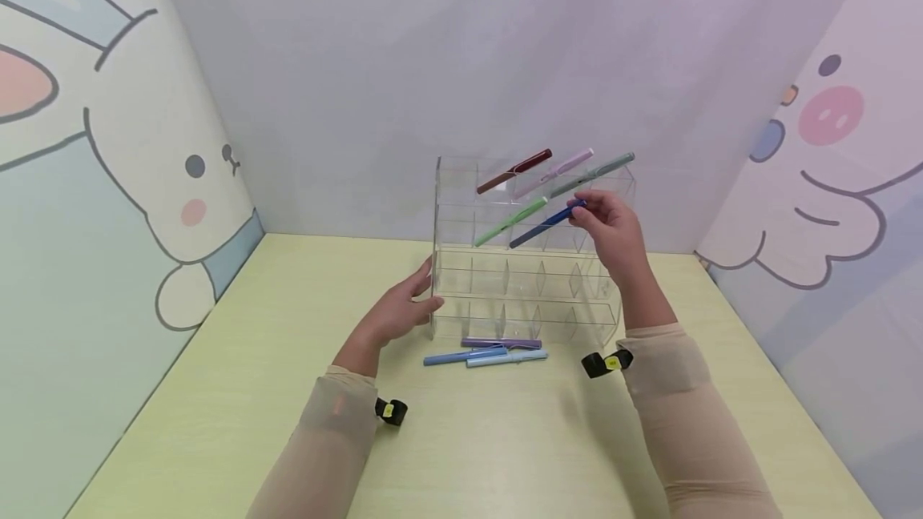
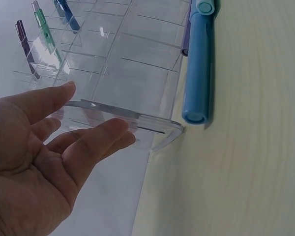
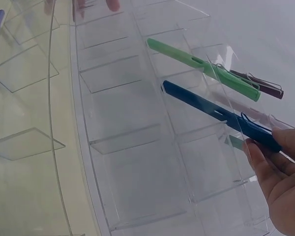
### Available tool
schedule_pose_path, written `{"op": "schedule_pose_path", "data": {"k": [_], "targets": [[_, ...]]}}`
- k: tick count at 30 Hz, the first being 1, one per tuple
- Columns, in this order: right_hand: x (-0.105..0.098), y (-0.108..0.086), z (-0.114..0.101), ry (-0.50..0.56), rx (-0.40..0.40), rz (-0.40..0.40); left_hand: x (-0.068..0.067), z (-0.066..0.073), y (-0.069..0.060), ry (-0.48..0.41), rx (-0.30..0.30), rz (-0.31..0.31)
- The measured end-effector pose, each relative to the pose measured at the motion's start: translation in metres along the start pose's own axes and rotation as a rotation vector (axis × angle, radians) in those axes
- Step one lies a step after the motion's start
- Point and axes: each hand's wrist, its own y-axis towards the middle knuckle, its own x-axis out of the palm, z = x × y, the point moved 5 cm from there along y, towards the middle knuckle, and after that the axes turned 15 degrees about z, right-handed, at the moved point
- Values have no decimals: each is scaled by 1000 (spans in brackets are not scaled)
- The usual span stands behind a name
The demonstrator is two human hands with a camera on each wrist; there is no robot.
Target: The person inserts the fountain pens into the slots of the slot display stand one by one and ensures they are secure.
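Observation:
A clear acrylic tiered rack with divided compartments stands on the table. Between thumb and fingers, my right hand pinches the cap end of a dark blue pen, which slants over the second tier from the top. Beside it, a green pen leans in the same tier. Dark red, pale pink and grey-green pens lean in the top tier. At the rack's left side panel, my left hand touches the edge, fingers spread and loosely bent.
In front of the rack lie a purple pen, a blue pen and a light blue pen, close together. Behind the table hangs a pale curtain. Cartoon-printed panels flank both sides.

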Motion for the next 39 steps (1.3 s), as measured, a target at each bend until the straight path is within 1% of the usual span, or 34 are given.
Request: {"op": "schedule_pose_path", "data": {"k": [3, 8, 14, 19, 22, 26, 28, 32, 39], "targets": [[1, 0, -1, -56, -2, -4, 0, -1, 0, -2, 0, -2], [-1, 0, -1, -91, -2, -14, 0, 0, -1, -9, -2, -13], [-3, -1, -6, -63, -20, -25, 0, 0, -1, -2, -1, -12], [-10, -2, -10, -60, -47, 5, 0, -1, 0, -3, 6, -8], [-19, -5, -11, -19, -61, 46, 0, -1, 0, -6, 13, -7], [-34, -11, -12, 100, -69, 113, 0, -1, 1, -2, 16, -7], [-40, -15, -12, 139, -79, 138, 0, -1, 1, -1, 16, -12], [-49, -26, -10, 166, -92, 156, 0, -1, 0, -4, 17, -22], [-57, -48, -2, 189, -78, 166, 0, 0, 0, -5, 16, -18]]}}
